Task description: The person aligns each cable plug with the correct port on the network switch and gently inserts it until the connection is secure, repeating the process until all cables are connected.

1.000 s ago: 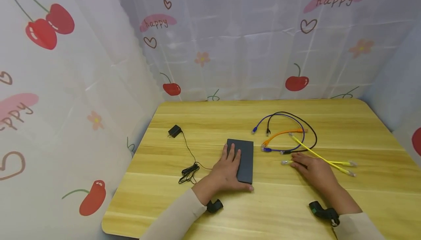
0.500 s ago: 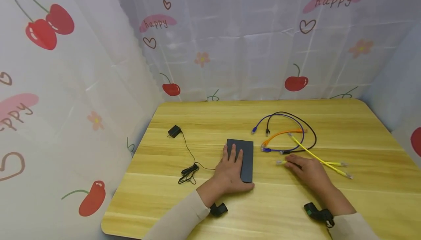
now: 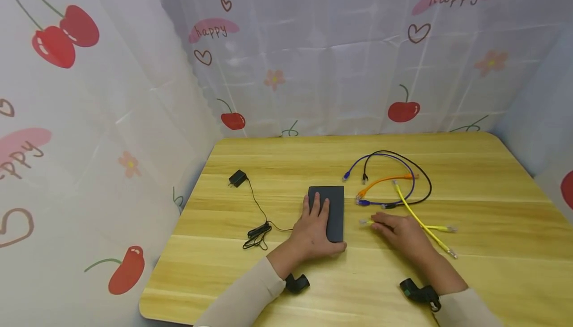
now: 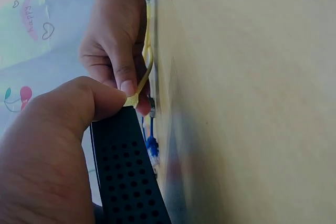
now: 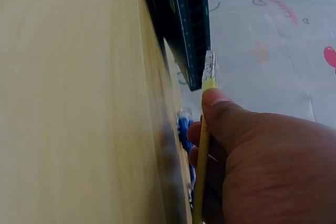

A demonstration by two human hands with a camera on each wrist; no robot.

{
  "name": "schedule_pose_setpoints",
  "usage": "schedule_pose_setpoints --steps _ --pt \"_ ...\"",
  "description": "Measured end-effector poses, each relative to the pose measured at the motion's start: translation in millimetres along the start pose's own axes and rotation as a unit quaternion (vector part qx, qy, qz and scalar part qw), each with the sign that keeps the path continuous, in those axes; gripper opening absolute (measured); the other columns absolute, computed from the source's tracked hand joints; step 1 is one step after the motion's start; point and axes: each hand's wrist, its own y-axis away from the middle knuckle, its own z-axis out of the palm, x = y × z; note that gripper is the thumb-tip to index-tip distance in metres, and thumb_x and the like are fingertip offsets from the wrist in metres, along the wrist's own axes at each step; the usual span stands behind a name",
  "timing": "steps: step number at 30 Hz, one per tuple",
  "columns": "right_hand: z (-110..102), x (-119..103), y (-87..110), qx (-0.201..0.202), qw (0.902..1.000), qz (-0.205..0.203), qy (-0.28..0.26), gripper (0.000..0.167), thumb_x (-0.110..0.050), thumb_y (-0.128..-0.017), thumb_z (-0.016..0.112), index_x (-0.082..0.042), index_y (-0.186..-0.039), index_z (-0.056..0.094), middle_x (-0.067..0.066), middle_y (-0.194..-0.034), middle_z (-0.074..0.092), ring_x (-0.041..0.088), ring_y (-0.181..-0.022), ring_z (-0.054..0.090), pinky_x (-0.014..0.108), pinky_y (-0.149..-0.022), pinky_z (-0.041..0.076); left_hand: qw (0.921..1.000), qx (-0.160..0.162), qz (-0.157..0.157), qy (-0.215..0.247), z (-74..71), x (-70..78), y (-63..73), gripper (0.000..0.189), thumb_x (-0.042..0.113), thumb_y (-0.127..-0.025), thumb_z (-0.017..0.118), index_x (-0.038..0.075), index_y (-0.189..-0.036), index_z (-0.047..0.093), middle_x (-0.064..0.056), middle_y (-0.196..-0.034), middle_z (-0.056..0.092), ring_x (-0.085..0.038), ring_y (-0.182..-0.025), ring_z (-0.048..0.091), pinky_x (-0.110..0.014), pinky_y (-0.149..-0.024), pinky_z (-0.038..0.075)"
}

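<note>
My left hand grips a flat dark network switch. Its fingers lie over the top and its thumb bends along the near end, by the vent holes of the switch in the left wrist view. The port side of the switch faces right, with part of the underside showing. Between thumb and fingers, my right hand pinches a yellow network cable just behind its clear plug. That plug points at the ports, a short gap away in the head view.
A second yellow cable crosses the held one. Behind lie an orange cable, a blue cable and a black cable. A power adapter sits left, its bundled cord leading toward the switch. Patterned curtains stand behind the table.
My right hand has moved left with the yellow cable, bringing the plug closer to the switch. The crossing yellow cable has shifted left at its near end. The switch has shifted slightly away from me.
</note>
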Motion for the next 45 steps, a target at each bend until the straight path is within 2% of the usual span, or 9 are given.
schedule_pose_setpoints --steps 12,18,26,34,45 --pt "7.6 -22.3 -4.2 -0.021 0.9988 -0.042 -0.009 0.023 -0.017 -0.085 0.079 -0.011 -0.107 0.079 0.005 -0.106 0.076 0.022 -0.096 0.074 0.040 -0.078 0.058 0.9999 0.014 0.000 0.005 0.9 -1.8 -3.1 0.118 0.076 -0.075 0.062 0.019 -0.162 0.008 -0.009 -0.168 -0.003 -0.037 -0.153 -0.008 -0.048 -0.110 0.039" --pt "11.1 -29.1 -5.6 -0.019 0.9967 -0.074 -0.027 0.022 -0.015 -0.084 0.080 -0.010 -0.106 0.079 0.005 -0.103 0.077 0.022 -0.096 0.074 0.038 -0.077 0.058 0.9999 0.016 0.004 0.003 -2.2 -1.7 -4.9 0.118 0.075 -0.075 0.063 0.018 -0.162 0.008 -0.010 -0.168 -0.002 -0.038 -0.153 -0.008 -0.048 -0.108 0.041" --pt "10.3 -35.1 -4.6 -0.036 0.9965 -0.069 -0.031 0.022 -0.016 -0.085 0.079 -0.011 -0.107 0.079 0.002 -0.103 0.077 0.020 -0.097 0.073 0.037 -0.077 0.059 0.9998 0.011 0.003 -0.014 -2.7 -0.4 -5.2 0.119 0.076 -0.074 0.063 0.017 -0.162 0.008 -0.011 -0.168 -0.003 -0.038 -0.152 -0.009 -0.047 -0.108 0.041" --pt "11.4 -36.1 -4.0 -0.034 0.9965 -0.072 -0.025 0.020 -0.015 -0.084 0.080 -0.011 -0.103 0.079 0.003 -0.101 0.077 0.021 -0.096 0.074 0.037 -0.078 0.058 0.9998 0.010 -0.006 -0.016 -0.1 0.1 -5.7 0.120 0.077 -0.073 0.062 0.017 -0.162 0.009 -0.010 -0.168 -0.003 -0.037 -0.152 -0.011 -0.047 -0.111 0.038" --pt "12.8 -37.4 -2.1 -0.050 0.9960 -0.072 -0.015 0.019 -0.015 -0.083 0.081 -0.013 -0.102 0.079 0.000 -0.099 0.077 0.020 -0.092 0.074 0.037 -0.076 0.058 0.9983 0.014 -0.019 -0.053 5.4 1.1 -7.8 0.121 0.081 -0.072 0.059 0.016 -0.162 0.011 -0.012 -0.168 -0.002 -0.040 -0.152 -0.008 -0.047 -0.115 0.032"
